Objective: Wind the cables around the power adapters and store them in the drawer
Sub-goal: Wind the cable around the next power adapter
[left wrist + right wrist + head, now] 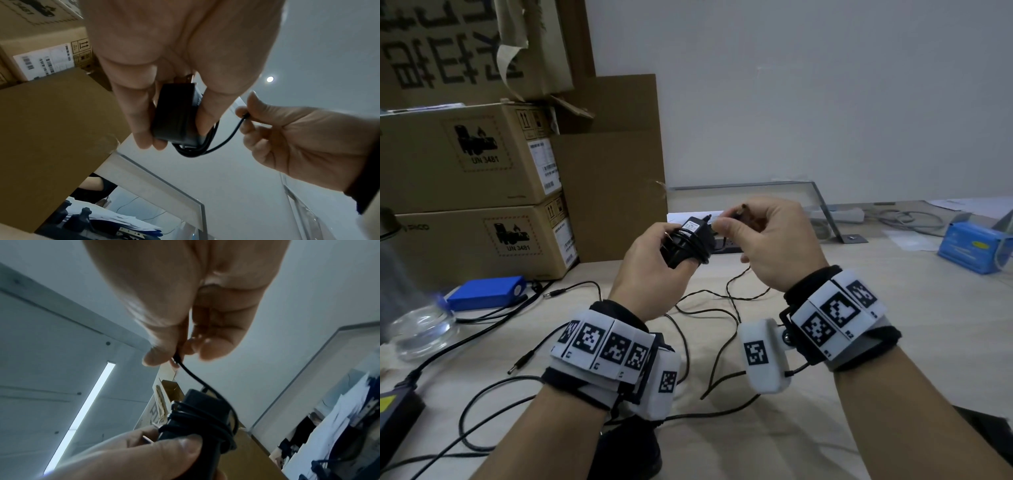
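My left hand (654, 263) grips a black power adapter (693, 236) above the desk, with its thin black cable (690, 250) wound around the body in several turns. In the left wrist view the adapter (174, 113) sits between thumb and fingers, metal prongs toward the palm. My right hand (767, 240) pinches the free end of that cable (193, 374) between thumb and forefinger, just right of the adapter. A short slack stretch of cable (228, 138) runs from the coil to the pinch. No drawer shows in any view.
Loose black cables (688, 329) and barrel plugs (518, 364) sprawl over the light wooden desk (893, 325). Stacked cardboard boxes (469, 192) stand at left, a blue pack (486, 293) and a water bottle (417, 325) before them. A blue box (972, 248) lies far right.
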